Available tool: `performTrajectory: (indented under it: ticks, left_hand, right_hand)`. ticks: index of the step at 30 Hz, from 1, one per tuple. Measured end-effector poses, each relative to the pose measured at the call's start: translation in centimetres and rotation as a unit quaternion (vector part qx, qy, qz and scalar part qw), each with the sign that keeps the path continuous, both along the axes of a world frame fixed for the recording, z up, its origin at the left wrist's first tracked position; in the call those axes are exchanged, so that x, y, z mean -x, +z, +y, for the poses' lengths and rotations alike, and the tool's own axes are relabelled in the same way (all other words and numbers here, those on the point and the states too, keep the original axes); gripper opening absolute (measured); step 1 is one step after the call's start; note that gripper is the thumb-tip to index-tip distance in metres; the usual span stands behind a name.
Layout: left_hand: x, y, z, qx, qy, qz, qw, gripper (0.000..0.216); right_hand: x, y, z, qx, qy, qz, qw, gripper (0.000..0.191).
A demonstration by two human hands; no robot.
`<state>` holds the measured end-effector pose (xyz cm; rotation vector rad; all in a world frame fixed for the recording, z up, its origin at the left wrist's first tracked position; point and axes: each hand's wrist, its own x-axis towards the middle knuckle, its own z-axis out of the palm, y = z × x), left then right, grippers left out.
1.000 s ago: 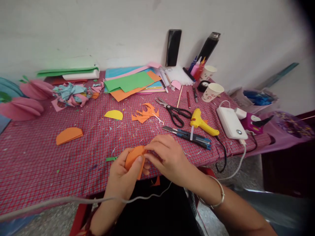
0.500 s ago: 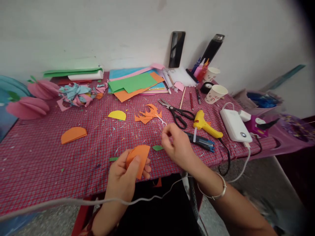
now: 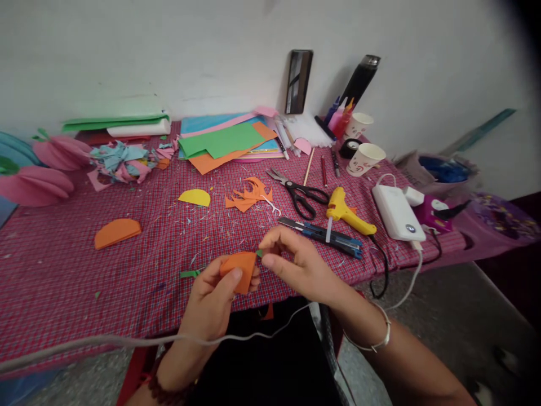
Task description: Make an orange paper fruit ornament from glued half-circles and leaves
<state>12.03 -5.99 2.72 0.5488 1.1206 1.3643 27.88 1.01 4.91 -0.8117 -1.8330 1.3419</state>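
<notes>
My left hand point(image 3: 213, 301) grips a folded orange paper piece point(image 3: 240, 269) at the near edge of the red checked tablecloth point(image 3: 63, 282). My right hand point(image 3: 296, 265) is pinched on a small green paper bit point(image 3: 259, 253) right beside the orange piece's upper corner. A green paper scrap point(image 3: 189, 274) lies just left of my left hand. Beyond my hands lie a blue utility knife point(image 3: 325, 232) and a yellow glue gun point(image 3: 347, 212).
Black scissors point(image 3: 302, 194), orange offcuts point(image 3: 249, 195), a yellow half disc point(image 3: 194, 197) and an orange half disc point(image 3: 117, 232) lie mid-table. Coloured paper sheets point(image 3: 224, 141), paper cups point(image 3: 364, 158), a white power bank point(image 3: 397, 211) and pink paper fruits point(image 3: 38, 183) sit further off. A white cable point(image 3: 127, 341) crosses below.
My right hand left the orange piece, reached to the table where a green bit lay, and has come back to the orange piece holding the green bit.
</notes>
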Motion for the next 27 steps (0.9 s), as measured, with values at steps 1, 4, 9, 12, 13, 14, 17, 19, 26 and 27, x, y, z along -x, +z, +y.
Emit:
performTrajectory:
  ticks: [1, 4, 9, 12, 13, 14, 17, 19, 26, 27]
  left_hand:
    - [0.0, -0.2, -0.1, -0.013, -0.004, 0.02, 1.0, 0.013]
    - [0.1, -0.2, -0.5, -0.039, -0.029, 0.111, 0.993, 0.012]
    - [0.1, 1.4, -1.2, 0.005, -0.109, 0.154, 0.982, 0.013]
    - [0.0, 1.7, -1.4, -0.001, -0.112, 0.111, 0.988, 0.024]
    - [0.1, 1.6, -1.5, -0.012, -0.102, 0.102, 0.99, 0.026]
    - [0.2, 1.5, -1.6, -0.025, -0.09, 0.098, 0.991, 0.026]
    - [0.5, 1.3, -1.8, -0.044, -0.071, 0.119, 0.989, 0.027]
    - [0.8, 1.3, -1.9, -0.044, -0.07, 0.142, 0.986, 0.028]
    - [0.7, 1.1, -2.0, -0.064, -0.063, 0.239, 0.967, 0.028]
    - [0.6, 1.1, -2.0, -0.063, -0.053, 0.253, 0.964, 0.028]
  right_hand:
    - [0.1, 0.0, -0.2, 0.016, 0.002, -0.01, 1.0, 0.014]
    - [0.4, -0.2, -0.6, 0.008, -0.005, -0.079, 0.997, 0.03]
    - [0.8, -0.2, -1.0, -0.041, 0.033, -0.114, 0.992, 0.042]
    - [0.9, 0.3, -1.4, -0.051, 0.057, -0.12, 0.99, 0.037]
    - [0.9, 0.6, -1.5, -0.056, 0.062, -0.125, 0.989, 0.036]
    - [0.9, 0.9, -1.6, -0.06, 0.067, -0.133, 0.987, 0.034]
    - [1.0, 1.7, -1.7, -0.062, 0.087, -0.148, 0.983, 0.028]
    - [1.0, 2.0, -1.7, -0.061, 0.099, -0.151, 0.982, 0.024]
    - [1.0, 2.2, -1.6, -0.053, 0.098, -0.165, 0.98, 0.017]
    - [0.9, 2.1, -1.6, -0.051, 0.098, -0.164, 0.98, 0.015]
